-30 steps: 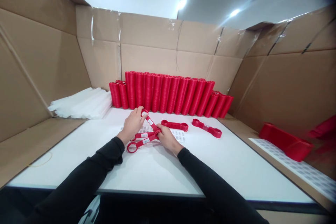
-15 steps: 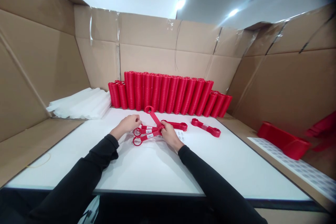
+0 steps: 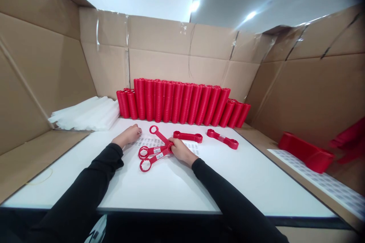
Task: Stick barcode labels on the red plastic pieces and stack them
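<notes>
My right hand (image 3: 182, 151) is closed round one end of several flat red plastic pieces with ringed ends (image 3: 154, 151). They fan out to the left, one pointing up and away, and white barcode labels show on the lower ones. My left hand (image 3: 131, 135) is held to their left with its fingertips pinched; whatever is between them is too small to see. Beneath the fanned pieces lies a sheet of printed labels (image 3: 146, 141), partly covered. Behind my right hand rests a stack of the same red pieces (image 3: 188, 137).
Another red stack with a white label (image 3: 222, 139) lies to the right. Tall red columns (image 3: 179, 102) line the back. White sleeves (image 3: 85, 114) are piled at left. Cardboard walls (image 3: 165, 38) enclose the table (image 3: 171, 193). A red bundle (image 3: 306, 152) sits on another printed sheet (image 3: 322, 182) at far right.
My left hand has moved left, away from the red pieces. My right hand has brought the fanned pieces slightly left and down, uncovering more of the label sheet.
</notes>
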Available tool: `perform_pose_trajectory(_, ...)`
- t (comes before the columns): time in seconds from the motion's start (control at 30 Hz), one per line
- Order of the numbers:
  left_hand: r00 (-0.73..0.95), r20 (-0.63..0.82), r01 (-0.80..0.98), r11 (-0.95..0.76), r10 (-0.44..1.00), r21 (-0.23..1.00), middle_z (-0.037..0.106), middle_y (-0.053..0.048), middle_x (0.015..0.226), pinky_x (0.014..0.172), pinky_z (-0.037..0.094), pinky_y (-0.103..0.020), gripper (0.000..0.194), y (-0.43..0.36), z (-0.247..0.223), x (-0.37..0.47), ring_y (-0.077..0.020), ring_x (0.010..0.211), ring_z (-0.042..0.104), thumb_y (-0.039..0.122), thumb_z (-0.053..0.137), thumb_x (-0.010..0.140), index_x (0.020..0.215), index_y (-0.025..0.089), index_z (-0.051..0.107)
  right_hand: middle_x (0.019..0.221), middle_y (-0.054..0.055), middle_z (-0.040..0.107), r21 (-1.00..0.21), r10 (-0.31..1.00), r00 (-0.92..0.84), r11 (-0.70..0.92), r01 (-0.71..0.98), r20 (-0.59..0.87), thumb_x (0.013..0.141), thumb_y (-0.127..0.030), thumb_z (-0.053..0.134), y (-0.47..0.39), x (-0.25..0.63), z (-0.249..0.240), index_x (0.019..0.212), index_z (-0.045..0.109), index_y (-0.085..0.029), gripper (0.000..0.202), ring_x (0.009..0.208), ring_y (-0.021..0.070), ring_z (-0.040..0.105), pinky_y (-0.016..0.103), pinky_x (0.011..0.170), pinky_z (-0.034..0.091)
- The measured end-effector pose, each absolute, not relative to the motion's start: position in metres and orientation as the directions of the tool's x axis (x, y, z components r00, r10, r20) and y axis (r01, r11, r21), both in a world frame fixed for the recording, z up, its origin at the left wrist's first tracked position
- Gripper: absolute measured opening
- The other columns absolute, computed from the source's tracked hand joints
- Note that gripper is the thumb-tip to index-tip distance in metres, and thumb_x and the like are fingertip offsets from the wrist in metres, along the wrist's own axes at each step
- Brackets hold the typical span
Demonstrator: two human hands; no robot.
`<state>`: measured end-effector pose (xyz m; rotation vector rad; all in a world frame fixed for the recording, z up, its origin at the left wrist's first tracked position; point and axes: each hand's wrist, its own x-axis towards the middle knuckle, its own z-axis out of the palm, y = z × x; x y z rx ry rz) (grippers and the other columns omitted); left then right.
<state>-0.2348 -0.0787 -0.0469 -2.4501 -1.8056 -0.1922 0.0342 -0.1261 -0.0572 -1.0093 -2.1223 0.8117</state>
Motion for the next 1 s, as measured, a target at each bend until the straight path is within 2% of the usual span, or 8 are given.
perform_pose_trajectory(0.13,0.257,0.196,0.962,-0.270,0.946,0.040,0.055,-0.009,0.094,0.070,0.043,-0.025,0.029,-0.078,-0.049,-0.233,-0.0161,0.071,0.056,0.021,0.042,0.075,0.096,0.017,0.063,0.062,0.000,0.050,-0.769,0.828,-0.499,0.486,0.414,0.254,0.061,-0.003,0.033,-0.128,0.034,-0.055,0.064,0.044,-0.017,0.018,0.060,0.0133,0.048,0.023,0.056,0.033)
perform_pose_trajectory(0.27,0.249,0.260,0.945,-0.293,0.933,0.145,0.057,-0.006,0.084,0.066,0.041,-0.026,0.018,-0.082,-0.041,-0.235,-0.0162,0.068,0.054,0.024,0.046,0.071,0.075,0.018,0.063,0.062,0.000,0.050,-0.783,0.840,-0.486,0.464,0.413,0.242,0.061,-0.002,0.033,-0.130,0.034,-0.054,0.064,0.045,-0.017,0.019,0.060,0.0135,0.047,0.024,0.055,0.033)
perform_pose_trajectory(0.37,0.218,0.268,0.868,-0.312,0.938,0.387,0.057,-0.004,0.069,0.062,0.040,-0.026,0.014,-0.090,-0.025,-0.233,-0.0161,0.065,0.053,0.026,0.048,0.068,0.065,0.017,0.058,0.061,-0.001,0.049,-0.787,0.851,-0.461,0.457,0.415,0.251,0.062,-0.002,0.034,-0.128,0.034,-0.055,0.062,0.044,-0.017,0.018,0.059,0.0133,0.046,0.024,0.055,0.032)
perform_pose_trajectory(0.47,0.200,0.207,0.657,-0.288,0.958,0.697,0.055,-0.001,0.064,0.054,0.040,-0.024,0.021,-0.104,-0.008,-0.219,-0.0134,0.058,0.051,0.036,0.051,0.069,0.072,0.015,0.056,0.060,-0.001,0.048,-0.789,0.859,-0.425,0.462,0.405,0.284,0.061,-0.002,0.033,-0.126,0.032,-0.057,0.061,0.043,-0.018,0.019,0.058,0.0131,0.046,0.023,0.054,0.032)
perform_pose_trajectory(0.53,0.259,0.172,0.534,-0.289,0.951,0.795,0.051,0.002,0.059,0.049,0.036,-0.022,0.024,-0.113,-0.002,-0.203,-0.0100,0.051,0.045,0.038,0.054,0.069,0.073,0.015,0.056,0.060,-0.002,0.048,-0.781,0.852,-0.408,0.487,0.391,0.327,0.061,-0.001,0.033,-0.126,0.031,-0.057,0.062,0.042,-0.018,0.019,0.059,0.0129,0.046,0.023,0.055,0.031)
perform_pose_trajectory(0.63,0.348,0.157,0.456,-0.313,0.924,0.833,0.042,0.005,0.053,0.045,0.028,-0.021,0.023,-0.125,0.000,-0.175,-0.0069,0.046,0.034,0.038,0.055,0.069,0.065,0.015,0.053,0.061,-0.002,0.048,-0.768,0.832,-0.409,0.526,0.364,0.376,0.060,-0.001,0.032,-0.130,0.028,-0.054,0.063,0.043,-0.018,0.020,0.060,0.0128,0.047,0.023,0.056,0.032)
perform_pose_trajectory(0.73,0.313,0.167,0.450,-0.301,0.935,0.841,0.039,0.005,0.052,0.044,0.025,-0.021,0.025,-0.129,-0.004,-0.158,-0.0067,0.045,0.031,0.038,0.054,0.068,0.063,0.014,0.053,0.061,-0.002,0.049,-0.769,0.829,-0.412,0.528,0.360,0.377,0.060,-0.002,0.032,-0.133,0.027,-0.052,0.063,0.042,-0.018,0.019,0.060,0.0129,0.047,0.023,0.056,0.032)
perform_pose_trajectory(1.0,0.278,0.232,0.485,-0.345,0.932,0.804,0.046,0.003,0.055,0.048,0.028,-0.023,0.029,-0.126,-0.008,-0.154,-0.0085,0.049,0.037,0.040,0.053,0.069,0.067,0.012,0.060,0.064,-0.001,0.053,-0.764,0.813,-0.429,0.549,0.339,0.394,0.060,-0.002,0.031,-0.133,0.024,-0.053,0.067,0.046,-0.017,0.023,0.062,0.0135,0.049,0.023,0.058,0.033)
